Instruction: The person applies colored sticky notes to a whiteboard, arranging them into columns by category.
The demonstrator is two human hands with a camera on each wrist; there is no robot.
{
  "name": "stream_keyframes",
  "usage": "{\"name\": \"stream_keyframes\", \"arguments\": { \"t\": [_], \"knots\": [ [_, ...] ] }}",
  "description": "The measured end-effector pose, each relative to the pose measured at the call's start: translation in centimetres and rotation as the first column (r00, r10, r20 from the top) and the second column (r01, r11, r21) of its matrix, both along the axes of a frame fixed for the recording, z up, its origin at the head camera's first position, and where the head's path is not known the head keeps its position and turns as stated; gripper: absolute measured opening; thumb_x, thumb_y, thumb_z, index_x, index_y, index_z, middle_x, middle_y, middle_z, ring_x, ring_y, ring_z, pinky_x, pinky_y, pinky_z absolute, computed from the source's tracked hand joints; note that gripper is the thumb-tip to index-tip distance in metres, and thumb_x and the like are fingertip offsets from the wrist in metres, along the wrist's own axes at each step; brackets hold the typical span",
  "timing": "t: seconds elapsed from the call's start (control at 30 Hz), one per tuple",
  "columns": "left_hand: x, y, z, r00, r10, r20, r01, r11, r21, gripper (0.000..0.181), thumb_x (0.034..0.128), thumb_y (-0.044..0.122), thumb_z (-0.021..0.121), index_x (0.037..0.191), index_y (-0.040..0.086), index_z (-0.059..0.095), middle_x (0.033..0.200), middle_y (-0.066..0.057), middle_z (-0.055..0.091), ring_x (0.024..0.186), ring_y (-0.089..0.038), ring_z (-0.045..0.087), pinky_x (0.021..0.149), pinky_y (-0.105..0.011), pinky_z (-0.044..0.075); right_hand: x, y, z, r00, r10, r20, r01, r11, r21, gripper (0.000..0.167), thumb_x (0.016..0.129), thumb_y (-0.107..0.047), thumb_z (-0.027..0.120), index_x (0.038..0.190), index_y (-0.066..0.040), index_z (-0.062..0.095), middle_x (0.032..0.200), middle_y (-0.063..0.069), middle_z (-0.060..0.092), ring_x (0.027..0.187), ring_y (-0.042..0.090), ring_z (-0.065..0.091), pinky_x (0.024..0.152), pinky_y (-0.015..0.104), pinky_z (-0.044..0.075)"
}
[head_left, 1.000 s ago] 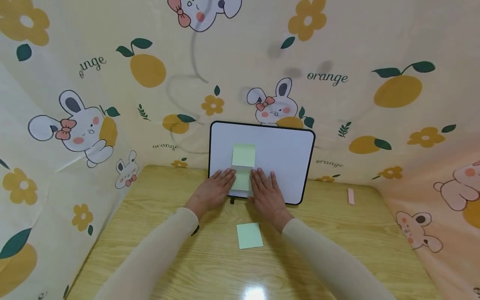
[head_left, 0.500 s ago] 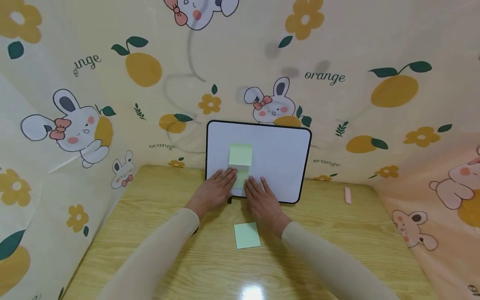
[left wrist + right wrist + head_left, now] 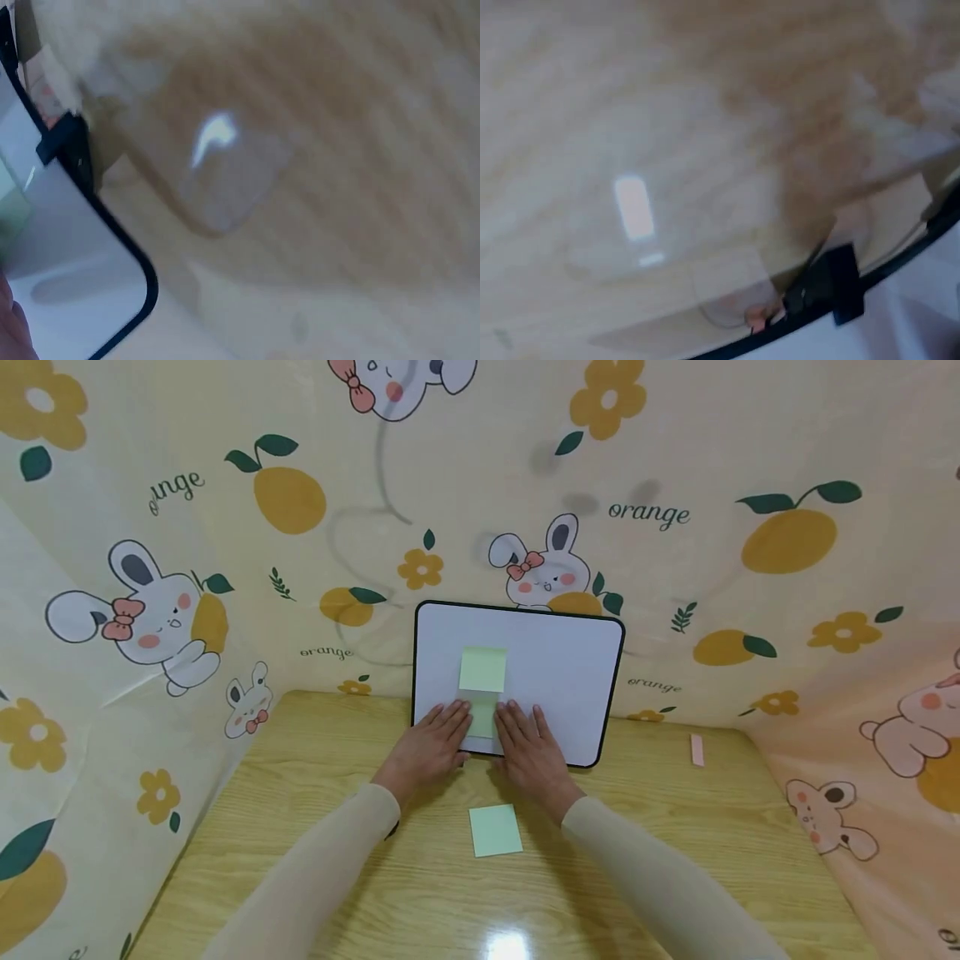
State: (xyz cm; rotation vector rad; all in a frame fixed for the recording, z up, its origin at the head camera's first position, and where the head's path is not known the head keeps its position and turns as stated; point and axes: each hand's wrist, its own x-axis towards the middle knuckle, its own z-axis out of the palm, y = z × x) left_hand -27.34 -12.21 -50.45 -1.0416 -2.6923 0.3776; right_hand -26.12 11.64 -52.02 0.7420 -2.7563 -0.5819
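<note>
A white board [image 3: 558, 685] with a black rim leans against the patterned backdrop at the table's rear. Two pale green sticky notes are on it, one above the other: an upper note [image 3: 482, 670] and a lower note [image 3: 482, 718]. My left hand [image 3: 426, 747] lies flat with straight fingers at the lower note's left edge. Against its right edge rest the extended fingers of my right hand [image 3: 534, 756]. In the left wrist view, part of a finger [image 3: 11, 330] shows on the board. The right wrist view shows no fingers.
A loose green sticky note [image 3: 495, 831] lies on the wooden table [image 3: 600, 893] before the board. To the right is a small pink strip [image 3: 697, 750]. A black clip-like piece [image 3: 66, 142] sits on the board's rim. Printed cloth [image 3: 300, 610] surrounds the table.
My right hand's fingers slid slightly down along the lower note, then came back up. The left hand stays nearly in place, its fingertips slightly lower. The view shifted a little.
</note>
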Motion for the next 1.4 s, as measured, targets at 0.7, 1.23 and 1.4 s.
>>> {"name": "stream_keyframes", "arguments": {
  "t": [0.7,1.23,1.4],
  "knots": [
    [2.1,-0.3,-2.4,0.988,0.065,0.141,-0.067,0.998,0.008,0.063,0.1152,0.043,0.036,0.163,0.003,0.036,0.173,-0.012,0.03,0.162,-0.027,0.026,0.134,-0.044,0.022,1.9,2.0,-1.4,0.994,0.111,0.014,-0.112,0.993,0.049,0.07,0.111,-0.05,0.045,0.166,-0.008,0.033,0.174,0.006,0.028,0.164,0.025,0.018,0.133,0.057,0.017],
    [6.2,0.1,-1.1,0.925,0.145,0.352,-0.211,0.965,0.156,0.058,0.1137,0.032,0.046,0.16,-0.003,0.041,0.169,-0.02,0.035,0.161,-0.035,0.027,0.131,-0.05,0.027,6.1,4.0,-1.7,0.991,0.13,0.021,-0.119,0.957,-0.265,0.059,0.106,-0.036,0.064,0.152,-0.001,0.054,0.159,0.015,0.053,0.15,0.034,0.047,0.125,0.061,0.033],
    [9.3,1.6,-1.0,0.911,0.119,0.394,-0.218,0.952,0.217,0.056,0.1122,0.03,0.051,0.157,-0.004,0.045,0.166,-0.021,0.04,0.158,-0.036,0.032,0.129,-0.049,0.032,9.2,4.4,-1.9,0.984,0.168,0.063,-0.14,0.938,-0.319,0.056,0.104,-0.037,0.066,0.147,-0.001,0.06,0.152,0.015,0.059,0.144,0.035,0.054,0.121,0.062,0.039]
  ]
}}
